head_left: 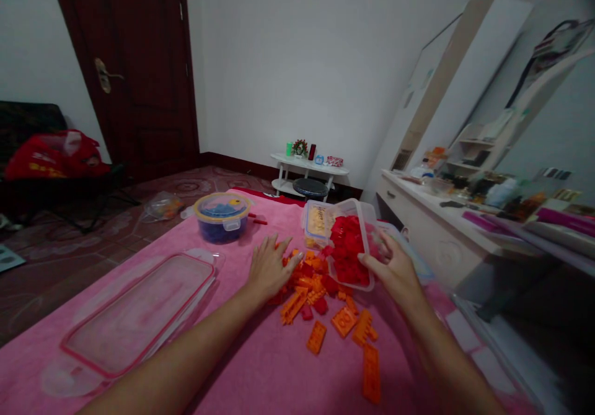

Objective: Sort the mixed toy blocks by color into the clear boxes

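My right hand (395, 263) grips the rim of a clear plastic container (367, 207), which is tilted toward the left with its open side facing the pile. Many red building bricks (346, 248) fill the container. Below its mouth, orange and red bricks (297, 303) lie heaped on the pink cloth, with several loose orange bricks (344, 321) closer to me. At the left side of this heap, my left hand (271, 269) rests palm down with fingers spread, touching bricks partly hidden beneath it.
A clear lid with a red seal (139, 316) lies at the left. Behind stand a round container of blue bricks (222, 217) and a lidded box of yellowish pieces (317, 220). A cluttered white dresser (418, 217) borders the right side.
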Motion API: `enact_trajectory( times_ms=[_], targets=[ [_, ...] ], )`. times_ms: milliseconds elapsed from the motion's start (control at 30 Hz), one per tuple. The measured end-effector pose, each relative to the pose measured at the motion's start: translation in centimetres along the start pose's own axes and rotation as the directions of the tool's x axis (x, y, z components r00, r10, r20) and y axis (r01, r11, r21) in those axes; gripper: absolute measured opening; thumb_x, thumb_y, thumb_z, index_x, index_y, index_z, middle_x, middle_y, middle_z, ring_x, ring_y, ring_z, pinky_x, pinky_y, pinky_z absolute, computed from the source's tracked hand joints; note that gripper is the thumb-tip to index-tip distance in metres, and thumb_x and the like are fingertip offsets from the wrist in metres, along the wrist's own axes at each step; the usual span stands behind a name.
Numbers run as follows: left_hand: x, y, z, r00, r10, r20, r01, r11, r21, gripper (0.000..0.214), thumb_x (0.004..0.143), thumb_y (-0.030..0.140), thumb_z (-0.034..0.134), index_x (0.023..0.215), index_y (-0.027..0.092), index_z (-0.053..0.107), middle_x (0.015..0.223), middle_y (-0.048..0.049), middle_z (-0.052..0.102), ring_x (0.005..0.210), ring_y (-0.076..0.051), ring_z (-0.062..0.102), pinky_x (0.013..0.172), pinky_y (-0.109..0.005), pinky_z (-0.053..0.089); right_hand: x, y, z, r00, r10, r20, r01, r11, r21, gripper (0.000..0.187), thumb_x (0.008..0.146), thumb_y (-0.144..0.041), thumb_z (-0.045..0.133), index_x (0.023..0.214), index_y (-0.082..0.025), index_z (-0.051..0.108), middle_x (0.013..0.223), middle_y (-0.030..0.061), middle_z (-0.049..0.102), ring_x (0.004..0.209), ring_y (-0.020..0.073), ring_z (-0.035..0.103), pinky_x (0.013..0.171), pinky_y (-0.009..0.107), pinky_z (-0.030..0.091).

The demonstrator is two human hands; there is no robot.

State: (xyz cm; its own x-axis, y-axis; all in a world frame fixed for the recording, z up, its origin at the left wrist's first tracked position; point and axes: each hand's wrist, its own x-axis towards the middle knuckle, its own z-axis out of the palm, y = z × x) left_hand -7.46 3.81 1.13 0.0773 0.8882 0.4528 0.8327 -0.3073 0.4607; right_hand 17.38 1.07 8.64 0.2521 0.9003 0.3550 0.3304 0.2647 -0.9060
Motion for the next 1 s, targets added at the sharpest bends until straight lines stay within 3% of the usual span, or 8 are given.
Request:
enact_trajectory(
  times_ms=[133, 233, 300, 400, 567, 767, 900, 1000],
  targets=[
    [0.4, -1.7, 1.0, 0.990, -0.080, 0.117, 0.097, 0.984, -0.148, 0.061, 0.090, 0.057, 0.030, 0.134, 0.018, 0.046, 0.138, -0.0151, 0.048, 0.129, -0.026, 0.042, 0.105, -0.043, 0.033, 0.1, -1.1, 2.4, 0.989, -0.126, 0.071, 0.143, 0.928, -0.343, 0.081, 0.056, -0.035, 0.075, 0.132, -0.027, 0.049, 0.125, 0.0071, 0.060, 0.112, 0.0303, 0.057, 0.097, 0.044, 0.043],
    [0.5, -1.8, 1.1, 0.990, -0.093, 0.105, 0.119, 0.952, -0.282, 0.061, 0.090, 0.056, 0.031, 0.136, 0.018, 0.045, 0.140, -0.0121, 0.046, 0.131, -0.024, 0.040, 0.108, -0.039, 0.030, -1.4, -1.7, 4.1, 0.971, -0.172, 0.164, 0.236, 0.761, -0.604, 0.079, 0.063, -0.035, 0.069, 0.137, -0.028, 0.043, 0.121, 0.0080, 0.063, 0.103, 0.0317, 0.062, 0.089, 0.046, 0.047],
    [0.6, -1.7, 0.9, 0.993, -0.077, 0.088, 0.105, 0.916, -0.386, 0.059, 0.090, 0.055, 0.031, 0.134, 0.018, 0.048, 0.138, -0.0102, 0.049, 0.129, -0.022, 0.042, 0.109, -0.036, 0.030, -2.2, -1.9, 4.7, 0.945, -0.215, 0.248, 0.327, 0.670, -0.666, 0.075, 0.066, -0.035, 0.066, 0.137, -0.028, 0.043, 0.125, 0.0076, 0.061, 0.103, 0.0312, 0.062, 0.086, 0.045, 0.049],
    [0.7, -1.5, 0.5, 0.998, -0.041, 0.055, 0.064, 0.846, -0.529, 0.055, 0.092, 0.051, 0.030, 0.129, 0.018, 0.052, 0.132, -0.0079, 0.055, 0.124, -0.020, 0.047, 0.108, -0.034, 0.031, -2.7, -2.0, 4.8, 0.902, -0.279, 0.330, 0.431, 0.642, -0.635, 0.071, 0.068, -0.034, 0.065, 0.135, -0.028, 0.045, 0.130, 0.0056, 0.057, 0.109, 0.0285, 0.060, 0.089, 0.042, 0.049],
    [0.7, -1.6, 0.5, 0.993, -0.107, 0.049, 0.115, 0.792, -0.599, 0.054, 0.091, 0.051, 0.033, 0.120, 0.015, 0.060, 0.125, -0.0090, 0.060, 0.116, -0.021, 0.053, 0.104, -0.035, 0.035, -2.4, -2.9, 3.4, 0.883, -0.366, 0.293, 0.468, 0.638, -0.612, 0.070, 0.068, -0.033, 0.065, 0.135, -0.026, 0.045, 0.130, 0.0054, 0.057, 0.110, 0.0260, 0.060, 0.090, 0.039, 0.050],
    [1.3, -1.3, -0.4, 0.985, -0.171, 0.031, 0.151, 0.758, -0.635, 0.053, 0.091, 0.050, 0.032, 0.094, 0.012, 0.067, 0.095, -0.0078, 0.069, 0.094, -0.022, 0.060, 0.089, -0.035, 0.045, -2.9, -4.4, 2.6, 0.770, -0.528, 0.358, 0.628, 0.526, -0.574, 0.068, 0.069, -0.024, 0.062, 0.135, -0.027, 0.044, 0.130, 0.0040, 0.056, 0.112, 0.0238, 0.058, 0.093, 0.037, 0.048],
    [1.8, -0.9, -1.7, 0.987, -0.139, -0.080, 0.053, 0.752, -0.657, 0.041, 0.089, 0.043, 0.042, 0.104, 0.014, 0.065, 0.109, -0.0091, 0.066, 0.106, -0.023, 0.057, 0.097, -0.037, 0.040, -3.4, -5.4, 2.7, 0.669, -0.616, 0.415, 0.723, 0.412, -0.555, 0.063, 0.070, -0.019, 0.060, 0.132, -0.026, 0.048, 0.132, 0.0035, 0.055, 0.117, 0.0257, 0.054, 0.100, 0.043, 0.042],
    [2.0, -0.2, -2.7, 0.986, -0.131, -0.099, 0.020, 0.691, -0.722, 0.046, 0.086, 0.041, 0.050, 0.123, 0.015, 0.056, 0.129, -0.0126, 0.056, 0.119, -0.023, 0.050, 0.103, -0.039, 0.036, -4.1, -6.2, 3.0, 0.697, -0.636, 0.332, 0.701, 0.507, -0.501, 0.063, 0.071, -0.019, 0.061, 0.132, -0.026, 0.048, 0.132, 0.0039, 0.054, 0.119, 0.0263, 0.051, 0.103, 0.045, 0.038]
  ],
)
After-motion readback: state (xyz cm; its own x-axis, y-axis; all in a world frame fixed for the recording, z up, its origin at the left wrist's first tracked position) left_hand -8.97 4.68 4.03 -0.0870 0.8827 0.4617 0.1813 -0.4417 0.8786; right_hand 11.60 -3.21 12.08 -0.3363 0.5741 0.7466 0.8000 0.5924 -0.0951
